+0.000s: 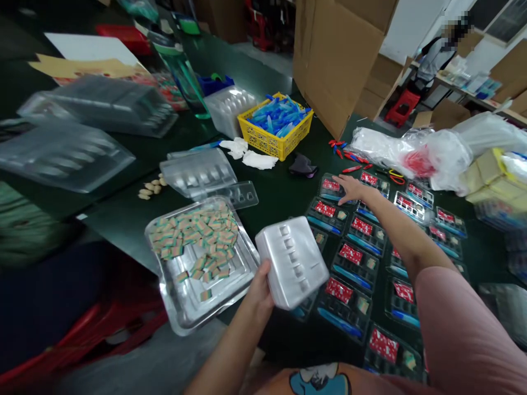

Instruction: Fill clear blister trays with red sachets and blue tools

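Observation:
My left hand (262,288) grips a thick stack of clear plastic blister trays (291,260), nested together, by its near left edge. On the far side of the rows, my right hand (349,188) is stretched out with fingers spread, over or touching a filled blister tray (330,184); actual contact is unclear. Laid out in rows are several more filled trays, such as one (356,258) with a red white-dotted packet, a blue pen-like piece and a small tan-green block. Left of the stack, a metal tray (185,315) carries many small tan-and-green blocks (197,230).
A yellow basket (269,144) of blue pen-like pieces stands behind, beside more stacked plastic trays (228,109). Empty clear packaging (201,173) lies behind the metal tray. Scissors (396,176) and plastic bags (411,148) lie at far right. A tall cardboard box (335,60) stands at the back.

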A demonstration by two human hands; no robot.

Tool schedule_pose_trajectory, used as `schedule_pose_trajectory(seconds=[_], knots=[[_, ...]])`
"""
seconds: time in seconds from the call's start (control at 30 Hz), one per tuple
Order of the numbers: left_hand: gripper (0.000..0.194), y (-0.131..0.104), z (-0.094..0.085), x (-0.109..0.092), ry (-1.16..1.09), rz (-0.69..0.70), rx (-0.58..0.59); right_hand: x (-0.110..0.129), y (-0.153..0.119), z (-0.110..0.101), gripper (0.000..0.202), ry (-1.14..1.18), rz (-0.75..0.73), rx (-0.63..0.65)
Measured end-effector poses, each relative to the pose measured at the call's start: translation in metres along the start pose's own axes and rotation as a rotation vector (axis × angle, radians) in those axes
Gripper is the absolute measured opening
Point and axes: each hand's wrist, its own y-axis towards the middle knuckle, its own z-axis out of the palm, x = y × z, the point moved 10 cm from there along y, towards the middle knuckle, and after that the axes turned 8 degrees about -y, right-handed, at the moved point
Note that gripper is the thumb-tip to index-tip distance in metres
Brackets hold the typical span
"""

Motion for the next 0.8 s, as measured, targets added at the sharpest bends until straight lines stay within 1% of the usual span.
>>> schedule_pose_trajectory(seconds=[0.1,0.2,0.4,0.5,0.6,0.7,0.77,0.8], knots=[[0.048,0.0,0.001,-0.002,0.012,0.045,-0.071,0.001,0.003,0.005,0.123,-0.012,0.005,0.022],[0.048,0.0,0.001,-0.003,0.024,0.057,-0.116,0.004,0.007,0.011,0.125,-0.021,0.004,0.042],[0.058,0.003,0.001,-0.003,0.02,0.06,-0.114,0.003,0.014,0.019,0.126,0.0,-0.004,0.067],[0.058,0.01,-0.005,-0.002,0.027,0.059,-0.145,0.002,0.018,0.018,0.125,0.02,0.026,0.072],[0.057,0.019,-0.007,-0.001,0.034,0.056,-0.178,0.0,0.019,0.014,0.125,0.052,0.063,0.071],[0.055,0.029,0.0,0.0,0.039,0.063,-0.166,-0.003,0.014,0.004,0.129,0.118,0.098,0.045],[0.054,0.035,0.006,0.0,0.045,0.082,-0.161,0.002,0.004,-0.009,0.129,0.181,0.107,-0.013],[0.054,0.038,0.009,0.0,0.049,0.098,-0.168,0.01,-0.004,-0.018,0.126,0.227,0.096,-0.066]])
